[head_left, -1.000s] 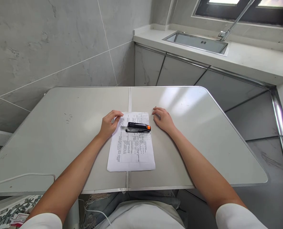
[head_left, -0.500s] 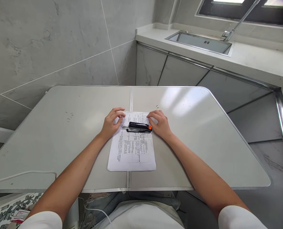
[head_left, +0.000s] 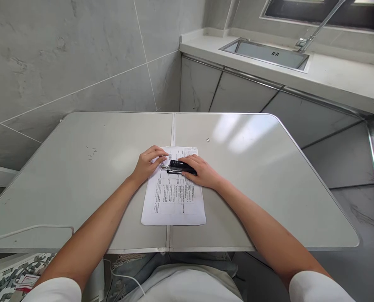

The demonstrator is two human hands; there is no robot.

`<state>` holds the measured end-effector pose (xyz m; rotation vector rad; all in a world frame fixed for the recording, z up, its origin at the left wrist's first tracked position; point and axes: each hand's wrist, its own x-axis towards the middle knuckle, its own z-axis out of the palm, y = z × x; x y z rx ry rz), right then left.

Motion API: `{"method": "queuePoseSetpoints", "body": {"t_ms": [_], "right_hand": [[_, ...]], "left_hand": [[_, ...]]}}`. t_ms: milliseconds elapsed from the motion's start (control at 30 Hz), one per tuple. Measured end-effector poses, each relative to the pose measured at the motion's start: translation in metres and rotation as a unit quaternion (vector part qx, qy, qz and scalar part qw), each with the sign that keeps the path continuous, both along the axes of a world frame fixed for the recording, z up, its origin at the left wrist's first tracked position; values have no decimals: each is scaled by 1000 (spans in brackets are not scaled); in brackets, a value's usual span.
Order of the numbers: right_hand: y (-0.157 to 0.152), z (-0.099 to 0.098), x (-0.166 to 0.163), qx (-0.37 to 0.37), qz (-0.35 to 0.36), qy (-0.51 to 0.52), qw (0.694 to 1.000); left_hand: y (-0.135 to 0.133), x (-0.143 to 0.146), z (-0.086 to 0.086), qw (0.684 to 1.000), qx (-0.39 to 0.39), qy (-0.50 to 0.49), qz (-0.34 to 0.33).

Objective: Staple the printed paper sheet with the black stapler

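Atop the upper half of the printed paper [head_left: 173, 218], a black stapler [head_left: 176, 164] is lying crosswise, its silver tip pointing L; can't tell if it's resting on its base or its side. Wt-wise we're prob. dealing w/ smth. modest, stiff & not esp. fragile; the smooth black casing may be offering a bit of slip, & the hinged halves may be flexing under pressure. Best hold is prob. the thick body towards the R end, keeping fingertips off the metal tip.

That's approx. where the R hand [head_left: 202, 171] is grasping: fingers spanning the far side, thumb lying along the near side, palm covering the R end. The L hand [head_left: 146, 165] is resting at the paper's upper L edge, fingers curling, thumb & index just beside the silver tip; can't tell if it's pinching the sheet. Those L fingertips are sitting close to the tip, so they're prob. the main thing in the way. Paper's looking thin & light, prob. sliding easily if dragged.

Further out, a tiny shiny bit [head_left: 208, 140] is lying on the table [head_left: 262, 197] beyond the R hand, a white cable [head_left: 32, 227] is running along the near L corner, & a sink [head_left: 259, 53] is occupying the counter [head_left: 338, 75] behind; none of these is obstructing.
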<state>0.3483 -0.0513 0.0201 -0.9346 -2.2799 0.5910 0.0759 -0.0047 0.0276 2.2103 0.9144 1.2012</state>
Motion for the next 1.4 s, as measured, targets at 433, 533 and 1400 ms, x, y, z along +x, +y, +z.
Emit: {"method": "queuePoseSetpoints", "body": {"t_ms": [433,533,1400], "right_hand": [[0,3,1,-13,-2,-11,1000],[0,3,1,-15,-1,-13,1000],[-1,-7,0,69,-38,-14,997]], "left_hand": [[-5,0,3,999,-35,-8,-8],[-6,1,4,999,-37,0,7],[1,-2,-6,996,11,71,-54]]}}
